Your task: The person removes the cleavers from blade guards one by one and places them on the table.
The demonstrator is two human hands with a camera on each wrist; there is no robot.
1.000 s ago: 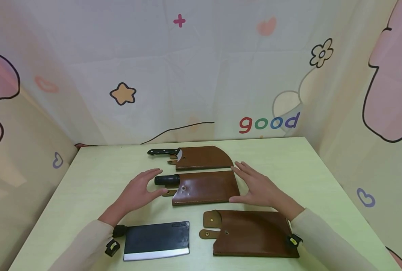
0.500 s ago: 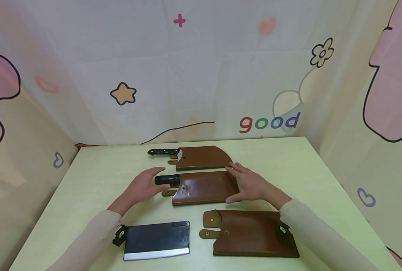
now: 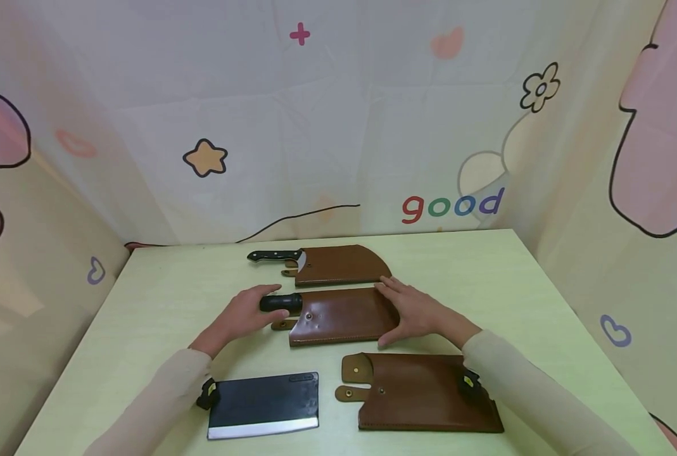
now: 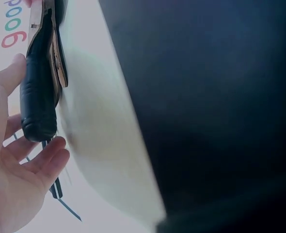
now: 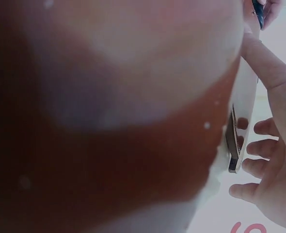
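In the head view, a brown leather sheath lies mid-table with a knife in it, its black handle sticking out to the left. My left hand is around that handle's end, thumb on the near side and fingers beyond. The left wrist view has the thumb alongside the handle and the fingers loosely bent, not closed on it. At the sheath's right end my right hand spreads its thumb and fingers. The right wrist view shows these fingers apart near the sheath's end; whether they touch is unclear.
Behind lies another brown sheath holding a knife with a riveted black handle. Nearer me, a bare cleaver lies left, partly under my left wrist strap. A flat brown sheath lies right, beneath my right forearm.
The right hand has moved left over the sheath's right end. The left hand has shifted slightly right around the handle. The knives and sheaths have stayed in place.
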